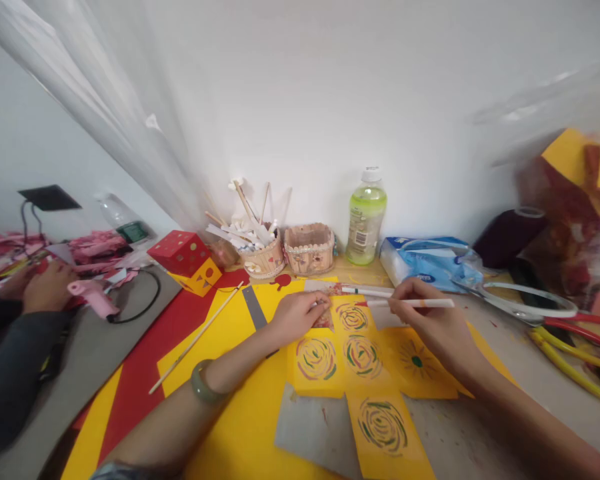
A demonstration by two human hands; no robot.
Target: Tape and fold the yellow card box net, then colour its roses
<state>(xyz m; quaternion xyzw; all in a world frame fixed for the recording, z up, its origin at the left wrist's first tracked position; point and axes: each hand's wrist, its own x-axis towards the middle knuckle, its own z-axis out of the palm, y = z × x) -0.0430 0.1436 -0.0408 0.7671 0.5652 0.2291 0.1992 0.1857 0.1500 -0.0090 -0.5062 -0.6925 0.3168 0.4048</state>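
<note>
A flat cross-shaped piece of yellow paper (353, 387) lies before me, its panels drawn with swirls of coloured strokes and one with a sunburst around a green dot. My right hand (420, 310) is closed on a white marker pen (437, 303), held almost level above the far right of the paper. Another white marker (365, 291) lies just beyond. My left hand (300, 313) rests at the paper's upper left with fingers curled together; whatever they might hold is hidden. A green bangle (205, 381) circles that wrist.
Large yellow sheets and red paper (145, 360) spread leftward, with a thin stick (195, 339) and a dotted box (190, 261) on them. Behind stand two decorated baskets (310, 250), a green-liquid bottle (367, 217) and wipes (427, 263). Scissors (520, 303) lie right; another person's hands (50, 287) work left.
</note>
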